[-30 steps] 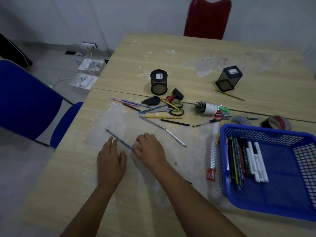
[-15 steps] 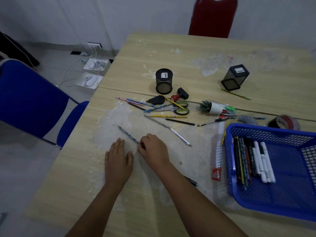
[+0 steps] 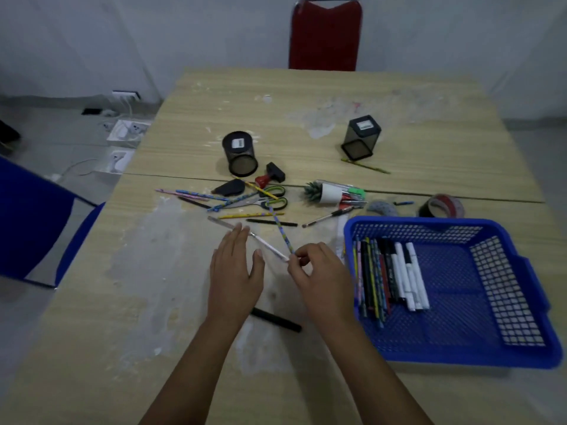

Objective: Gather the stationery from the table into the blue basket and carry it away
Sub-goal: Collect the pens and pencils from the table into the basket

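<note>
Right hand pinches a patterned pencil above the table.

The right hand point(image 3: 319, 271) holds the blue patterned pencil point(image 3: 280, 230) by its near end, between thumb and fingers; the pencil points away toward the scissors point(image 3: 270, 199). The left hand point(image 3: 234, 271) lies open and flat, fingertips touching a silver ruler point(image 3: 248, 234). The blue basket point(image 3: 454, 286) stands just right of the right hand.

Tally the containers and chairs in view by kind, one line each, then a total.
Blue basket: 1
Mesh pen holders, tipped over: 2, one round and one square
Chairs: 2, one red and one blue
Total: 5
</note>
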